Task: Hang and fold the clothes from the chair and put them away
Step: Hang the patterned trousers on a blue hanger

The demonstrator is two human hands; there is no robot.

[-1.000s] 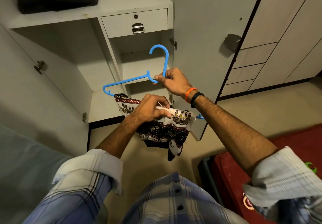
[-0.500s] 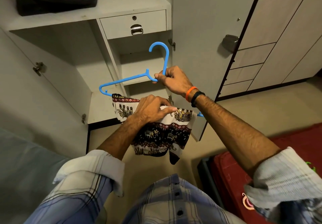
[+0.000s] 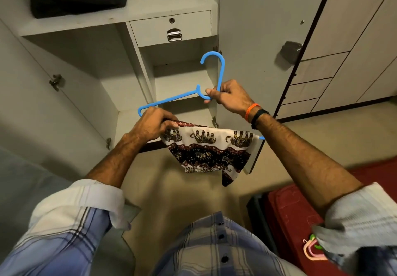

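here, hands [image 3: 152,123] holding hanger [image 3: 171,100], cloth [image 3: 210,146]

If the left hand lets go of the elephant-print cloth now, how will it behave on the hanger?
Likely floppy: the elephant-print cloth sags below the blue hanger with a corner dangling. Probably light, since the right hand steadies the hanger by its neck alone. It may slide along the smooth bar once the left hand releases its edge.

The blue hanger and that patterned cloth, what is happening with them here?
A person stands at an open wardrobe. The right hand grips the blue hanger at the base of its hook. The left hand pinches the left end of the elephant-print cloth, which is draped over the hanger's lower bar and hangs spread out. It is not yet hung in the wardrobe.
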